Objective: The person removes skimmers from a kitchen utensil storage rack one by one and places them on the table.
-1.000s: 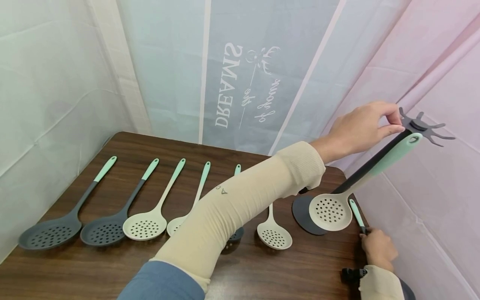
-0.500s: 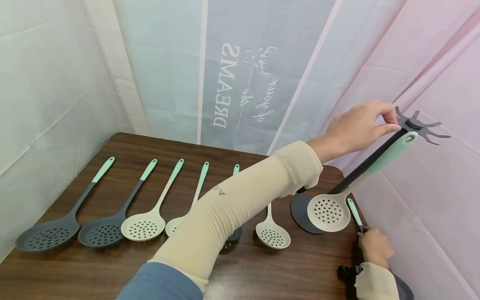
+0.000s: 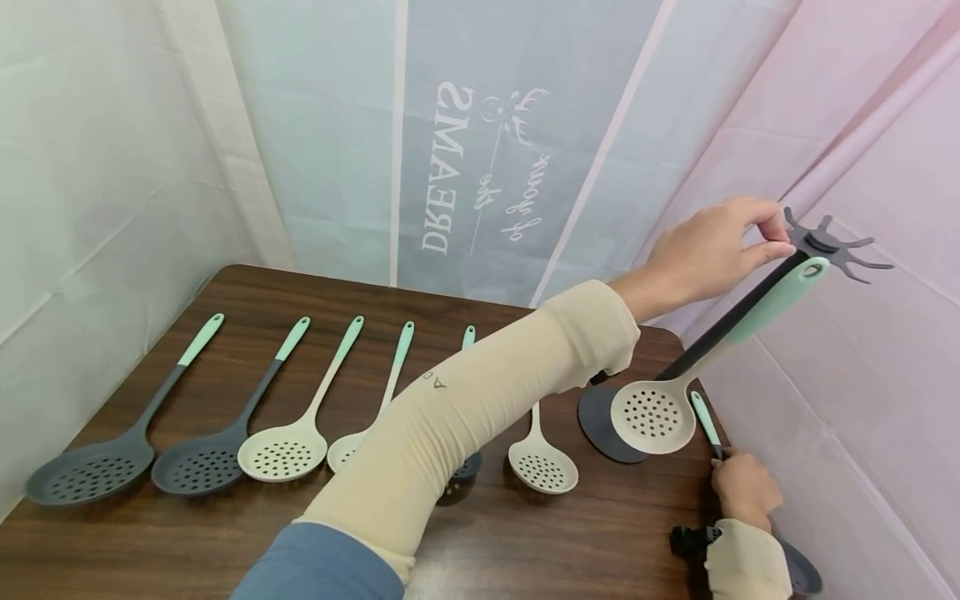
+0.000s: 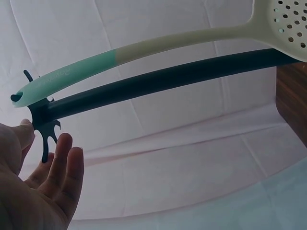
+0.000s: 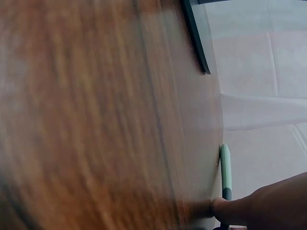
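Note:
My left hand (image 3: 708, 254) reaches across to the right, thumb and finger pinching the hooked top of a dark utensil stand (image 3: 738, 312). In the left wrist view, that hand (image 4: 45, 172) is at the stand's curved hooks (image 4: 45, 127), its other fingers loosely bent. A cream skimmer (image 3: 652, 415) with a mint handle hangs from the stand, its perforated bowl in front of the round base (image 3: 600, 425). By the table's right edge, my right hand (image 3: 744, 487) grips a dark grey skimmer (image 3: 801, 567); its mint handle end (image 5: 226, 165) points away, and the forearm covers its middle.
Several more skimmers lie in a row on the brown table (image 3: 525, 550), among them a grey one (image 3: 97, 471), a cream one (image 3: 283, 452) and a smaller cream one (image 3: 543, 467). My left sleeve (image 3: 457, 417) covers part of the row. A pink-white curtain (image 3: 862, 400) borders the right side.
The head view has drifted slightly, shifting everything a little to the left. Both hands keep their holds on the stand and the dark grey skimmer.

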Tool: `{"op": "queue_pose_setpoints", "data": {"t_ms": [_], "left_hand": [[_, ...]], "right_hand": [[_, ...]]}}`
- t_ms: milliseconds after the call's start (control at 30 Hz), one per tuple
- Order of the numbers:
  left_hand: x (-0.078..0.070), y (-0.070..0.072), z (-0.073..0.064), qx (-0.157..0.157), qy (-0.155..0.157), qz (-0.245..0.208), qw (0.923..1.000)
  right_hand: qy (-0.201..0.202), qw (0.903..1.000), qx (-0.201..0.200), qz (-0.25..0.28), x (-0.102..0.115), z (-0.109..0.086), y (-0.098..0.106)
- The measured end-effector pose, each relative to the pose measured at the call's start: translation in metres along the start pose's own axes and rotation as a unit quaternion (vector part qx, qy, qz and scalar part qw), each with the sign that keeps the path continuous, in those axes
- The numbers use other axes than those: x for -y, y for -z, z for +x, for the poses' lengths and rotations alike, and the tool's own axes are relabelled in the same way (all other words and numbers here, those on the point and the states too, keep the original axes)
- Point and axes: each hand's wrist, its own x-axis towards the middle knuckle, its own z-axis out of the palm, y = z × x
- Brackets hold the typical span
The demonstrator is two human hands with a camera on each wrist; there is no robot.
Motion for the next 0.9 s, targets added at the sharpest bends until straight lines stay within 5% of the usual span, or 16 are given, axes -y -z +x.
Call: {"op": "queue_pose_setpoints", "data": {"t_ms": [900], "left_hand": [[-0.007, 0.0, 0.001, 0.016, 0.028, 0.059, 0.9978]], "right_hand": [[0.012, 0.9988, 0.027, 0.038, -0.001, -0.001, 0.01]]}}
